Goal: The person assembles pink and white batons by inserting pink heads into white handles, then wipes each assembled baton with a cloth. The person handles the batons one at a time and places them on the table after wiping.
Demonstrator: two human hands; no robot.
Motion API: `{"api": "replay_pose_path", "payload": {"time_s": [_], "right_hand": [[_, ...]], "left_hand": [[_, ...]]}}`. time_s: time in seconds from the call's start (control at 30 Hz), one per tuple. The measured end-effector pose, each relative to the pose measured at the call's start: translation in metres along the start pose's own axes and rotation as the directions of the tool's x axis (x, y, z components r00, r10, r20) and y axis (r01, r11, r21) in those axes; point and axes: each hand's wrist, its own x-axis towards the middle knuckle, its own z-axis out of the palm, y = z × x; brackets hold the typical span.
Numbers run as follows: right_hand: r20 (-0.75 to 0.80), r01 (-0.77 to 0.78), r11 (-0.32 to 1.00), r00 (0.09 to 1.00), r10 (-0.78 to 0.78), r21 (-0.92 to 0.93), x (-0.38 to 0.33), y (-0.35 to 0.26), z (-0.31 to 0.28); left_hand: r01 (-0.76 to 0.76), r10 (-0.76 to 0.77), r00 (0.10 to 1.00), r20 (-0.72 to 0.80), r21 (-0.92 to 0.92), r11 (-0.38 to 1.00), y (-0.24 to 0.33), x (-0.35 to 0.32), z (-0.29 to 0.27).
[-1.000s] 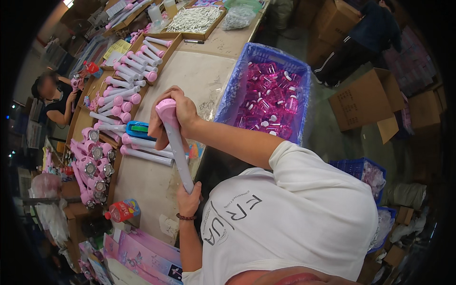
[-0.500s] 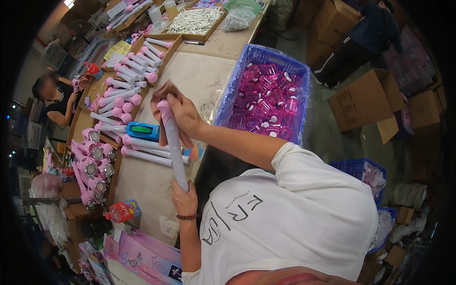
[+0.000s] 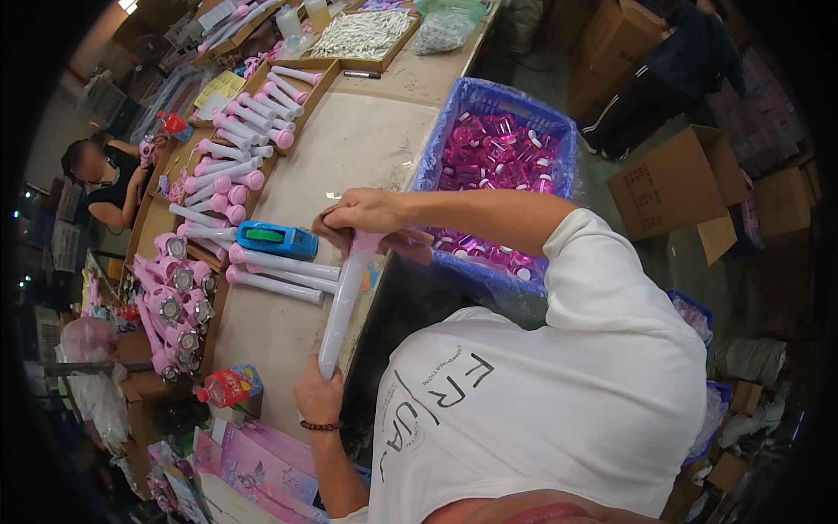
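Observation:
A white tube handle with a pink end [image 3: 342,307] slants over the table edge, held in both hands. My left hand [image 3: 318,397], with a beaded bracelet at the wrist, is closed round its lower white end. My right hand [image 3: 371,212] is closed over the pink end with a brownish cloth [image 3: 410,246] wrapped about it; the cloth and fingers hide most of that end. Just left of the tube lie several similar white handles [image 3: 284,272] with pink ends. A blue tape dispenser [image 3: 278,240] with a green roll rests against them.
Cardboard trays hold more handles [image 3: 229,175] and pink wand parts with silvery discs [image 3: 175,306]. A blue crate [image 3: 426,166] of magenta bottles stands to the right of the table. A red-capped bottle [image 3: 229,386] is near the lower left. Across the table sits another person [image 3: 113,183].
My right hand has come down toward my body with the cloth and the pink end. My left hand has shifted slightly down and left, still gripping the tube.

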Motion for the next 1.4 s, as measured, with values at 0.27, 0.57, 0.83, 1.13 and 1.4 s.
{"api": "replay_pose_path", "payload": {"time_s": [0.27, 0.57, 0.83, 1.13, 1.4], "right_hand": [[-0.323, -0.329, 0.874, 0.835, 0.446, 0.357, -0.013, 0.014, 0.016], [-0.193, 0.359, 0.392, 0.895, -0.402, 0.847, -0.003, -0.061, 0.047], [-0.601, 0.926, 0.339, 0.369, -0.709, 0.168, 0.020, -0.102, 0.102], [-0.308, 0.704, 0.710, 0.678, -0.668, 0.009, 0.034, 0.031, 0.154], [-0.376, 0.292, 0.929, 0.906, -0.193, 0.227, 0.052, -0.015, 0.117]], "left_hand": [[-0.125, 0.137, 0.990, -0.044, 0.203, 0.971, -0.020, 0.007, -0.016], [0.422, 0.221, 0.811, 0.542, -0.803, 0.422, 0.023, -0.002, -0.011], [0.141, -0.038, 0.990, 0.137, -0.918, 0.370, 0.057, 0.037, -0.005], [-0.328, 0.193, 0.924, -0.331, -0.426, 0.843, 0.041, 0.063, 0.003], [0.135, -0.215, 0.968, -0.126, -0.458, 0.879, 0.048, 0.027, 0.008]]}}
